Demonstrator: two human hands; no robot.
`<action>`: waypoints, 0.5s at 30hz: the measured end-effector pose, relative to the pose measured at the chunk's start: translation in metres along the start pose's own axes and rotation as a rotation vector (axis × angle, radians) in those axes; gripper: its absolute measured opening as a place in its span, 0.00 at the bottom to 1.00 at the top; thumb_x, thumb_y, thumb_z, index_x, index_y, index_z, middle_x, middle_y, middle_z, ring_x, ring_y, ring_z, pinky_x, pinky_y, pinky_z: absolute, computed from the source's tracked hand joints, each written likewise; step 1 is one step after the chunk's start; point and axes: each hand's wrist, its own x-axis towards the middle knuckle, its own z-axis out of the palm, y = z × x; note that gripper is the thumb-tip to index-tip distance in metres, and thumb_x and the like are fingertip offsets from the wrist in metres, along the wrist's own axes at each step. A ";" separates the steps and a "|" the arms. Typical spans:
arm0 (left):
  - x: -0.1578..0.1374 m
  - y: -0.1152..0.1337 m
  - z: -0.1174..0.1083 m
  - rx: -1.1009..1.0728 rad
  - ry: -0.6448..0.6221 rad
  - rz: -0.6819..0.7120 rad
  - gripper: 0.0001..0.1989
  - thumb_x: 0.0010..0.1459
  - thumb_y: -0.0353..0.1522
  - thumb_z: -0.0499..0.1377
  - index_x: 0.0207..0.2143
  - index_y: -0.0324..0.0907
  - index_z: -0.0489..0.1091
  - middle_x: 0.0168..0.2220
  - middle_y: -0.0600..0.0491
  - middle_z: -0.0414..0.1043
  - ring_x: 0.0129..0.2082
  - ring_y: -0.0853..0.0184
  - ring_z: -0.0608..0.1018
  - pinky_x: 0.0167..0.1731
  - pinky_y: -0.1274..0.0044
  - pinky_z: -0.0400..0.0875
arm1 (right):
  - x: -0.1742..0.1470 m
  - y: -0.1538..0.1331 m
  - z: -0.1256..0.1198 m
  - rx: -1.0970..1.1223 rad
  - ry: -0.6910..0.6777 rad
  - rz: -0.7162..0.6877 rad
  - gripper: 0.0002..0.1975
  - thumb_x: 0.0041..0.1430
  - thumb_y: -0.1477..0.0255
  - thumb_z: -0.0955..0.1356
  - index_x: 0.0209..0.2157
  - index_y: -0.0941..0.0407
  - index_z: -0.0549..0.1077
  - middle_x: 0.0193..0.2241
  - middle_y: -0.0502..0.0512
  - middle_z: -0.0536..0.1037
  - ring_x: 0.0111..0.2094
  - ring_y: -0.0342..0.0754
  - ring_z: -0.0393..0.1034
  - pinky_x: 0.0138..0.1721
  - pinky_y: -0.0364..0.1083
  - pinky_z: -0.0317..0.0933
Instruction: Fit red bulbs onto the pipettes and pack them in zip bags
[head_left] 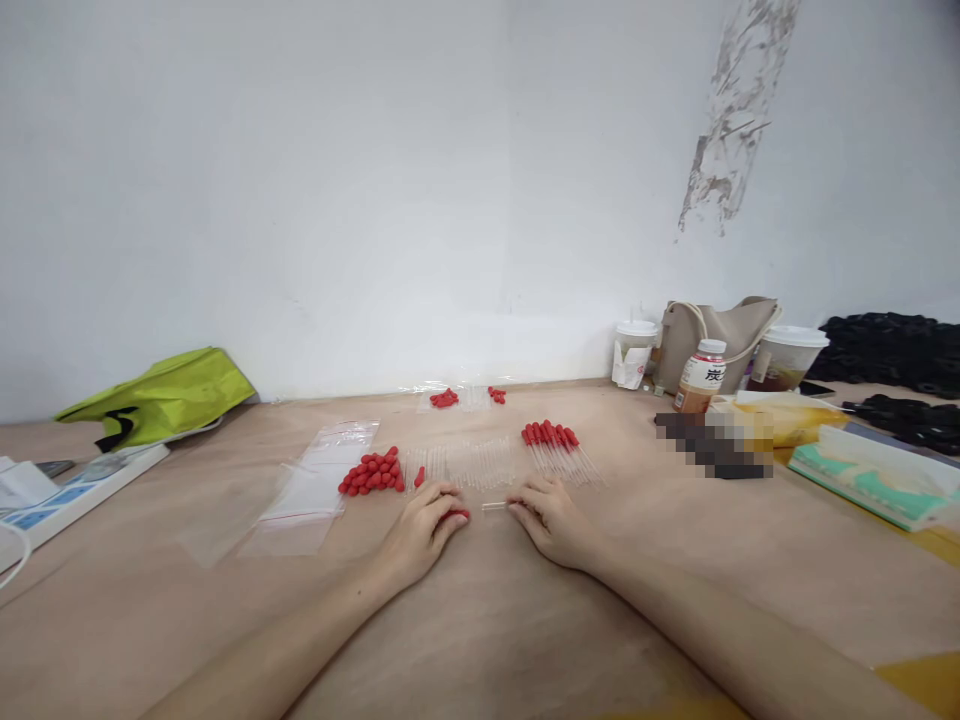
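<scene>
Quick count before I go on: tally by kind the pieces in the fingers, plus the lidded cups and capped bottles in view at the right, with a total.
Red bulb, in the left hand: 1
Clear tube, in the right hand: 1
Lidded cups: 2
Capped bottle: 1
Total: 5

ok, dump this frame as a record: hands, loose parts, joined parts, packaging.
left_hand: holds red bulb
right_hand: holds clear tube
held_parts: apart, tube end towards bulb
loose_bulbs: red pile, beyond left hand
loose_tubes: clear, laid side by side beyond hands
joined_pieces: red-capped tubes, grouped beyond right hand
plastic_bags: flat, left of bulb pile
</scene>
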 end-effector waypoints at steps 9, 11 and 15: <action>0.005 0.019 0.007 0.063 -0.005 -0.027 0.05 0.59 0.31 0.49 0.32 0.43 0.64 0.32 0.58 0.72 0.34 0.68 0.71 0.48 0.67 0.49 | 0.000 -0.001 -0.002 0.074 0.055 -0.045 0.09 0.58 0.74 0.58 0.35 0.56 0.69 0.29 0.53 0.72 0.32 0.44 0.65 0.38 0.46 0.54; 0.004 0.018 0.007 0.063 0.003 -0.031 0.05 0.59 0.31 0.49 0.33 0.44 0.64 0.32 0.59 0.72 0.34 0.69 0.72 0.48 0.67 0.47 | 0.000 -0.001 -0.002 0.084 0.069 -0.053 0.09 0.58 0.74 0.58 0.35 0.56 0.69 0.29 0.53 0.72 0.32 0.44 0.65 0.37 0.46 0.54; 0.004 0.017 0.007 0.052 0.008 -0.030 0.06 0.59 0.31 0.48 0.33 0.43 0.63 0.31 0.59 0.72 0.33 0.70 0.72 0.47 0.69 0.49 | 0.000 -0.002 -0.003 0.102 0.065 -0.062 0.09 0.58 0.74 0.58 0.35 0.55 0.69 0.29 0.52 0.72 0.32 0.43 0.64 0.38 0.46 0.53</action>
